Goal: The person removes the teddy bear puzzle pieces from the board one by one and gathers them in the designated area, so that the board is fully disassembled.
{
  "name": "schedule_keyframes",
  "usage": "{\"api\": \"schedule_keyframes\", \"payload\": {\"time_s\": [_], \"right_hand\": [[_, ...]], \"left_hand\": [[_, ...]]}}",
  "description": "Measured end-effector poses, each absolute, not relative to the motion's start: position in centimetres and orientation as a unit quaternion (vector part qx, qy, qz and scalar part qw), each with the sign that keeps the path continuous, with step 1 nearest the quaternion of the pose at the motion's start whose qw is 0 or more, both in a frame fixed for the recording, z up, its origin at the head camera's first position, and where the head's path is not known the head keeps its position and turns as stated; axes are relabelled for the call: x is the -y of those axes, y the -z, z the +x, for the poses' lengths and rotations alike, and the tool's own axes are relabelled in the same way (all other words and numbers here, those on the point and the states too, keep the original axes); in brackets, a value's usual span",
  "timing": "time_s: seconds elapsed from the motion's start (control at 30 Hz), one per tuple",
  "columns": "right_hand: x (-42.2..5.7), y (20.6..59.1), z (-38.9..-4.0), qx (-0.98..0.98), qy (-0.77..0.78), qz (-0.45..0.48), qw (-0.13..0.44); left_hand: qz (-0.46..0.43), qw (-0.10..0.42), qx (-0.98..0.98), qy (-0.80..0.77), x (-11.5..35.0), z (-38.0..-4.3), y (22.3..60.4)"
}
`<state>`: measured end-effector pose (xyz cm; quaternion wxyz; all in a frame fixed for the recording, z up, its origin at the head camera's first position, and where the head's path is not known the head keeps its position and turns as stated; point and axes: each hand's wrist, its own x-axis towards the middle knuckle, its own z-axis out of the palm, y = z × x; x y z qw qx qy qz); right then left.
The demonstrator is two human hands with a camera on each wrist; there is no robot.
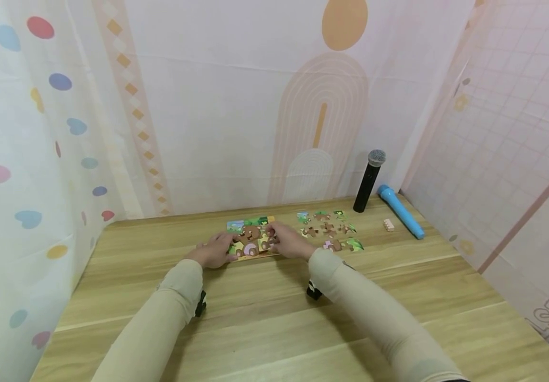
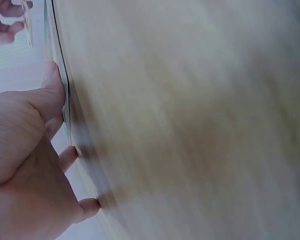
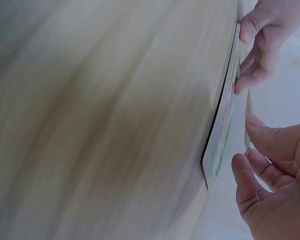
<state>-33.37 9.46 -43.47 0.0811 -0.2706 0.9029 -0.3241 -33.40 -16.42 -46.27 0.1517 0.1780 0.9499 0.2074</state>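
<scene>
A bear-picture puzzle board [image 1: 250, 249] lies flat near the back of the wooden table. My left hand [image 1: 217, 250] rests at its left side; in the left wrist view the thumb [image 2: 54, 87] touches the board's edge and other fingertips reach the tabletop. My right hand [image 1: 290, 240] is over the board's right part. Between its thumb and fingers it pinches a thin puzzle piece [image 3: 249, 105], seen edge-on just above the board in the right wrist view. The piece's picture is mostly hidden by the fingers.
Several loose puzzle pieces [image 1: 329, 229] lie right of the board. Farther right, a black microphone [image 1: 366, 185] stands upright, with a blue toy microphone [image 1: 401, 211] lying beside it and a small pink block [image 1: 388, 225] nearby. A patterned curtain [image 1: 217, 132] hangs behind the table.
</scene>
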Motion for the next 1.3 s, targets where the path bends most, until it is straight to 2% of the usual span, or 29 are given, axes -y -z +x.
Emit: {"api": "schedule_keyframes", "payload": {"time_s": [0.33,0.67,0.87,1.1,1.3], "right_hand": [[-13.7,43.0,-33.4,-0.906,0.329,-0.252,0.087],[-17.3,42.4,-33.7,-0.917,0.287,-0.263,0.09],[-19.5,42.2,-33.9,-0.915,0.293,-0.259,0.099],[-20.5,42.4,-33.5,-0.926,0.261,-0.244,0.119],[-20.8,42.9,-33.5,-0.916,0.256,-0.285,0.121]], "left_hand": [[0.186,0.155,-0.947,-0.21,16.5,-33.0,45.5],[0.192,0.148,-0.947,-0.212,16.9,-33.8,47.1],[0.193,0.141,-0.947,-0.216,16.8,-33.9,46.6],[0.196,0.144,-0.947,-0.21,16.9,-33.9,46.5],[0.203,0.138,-0.946,-0.211,16.9,-33.7,46.4]]}}
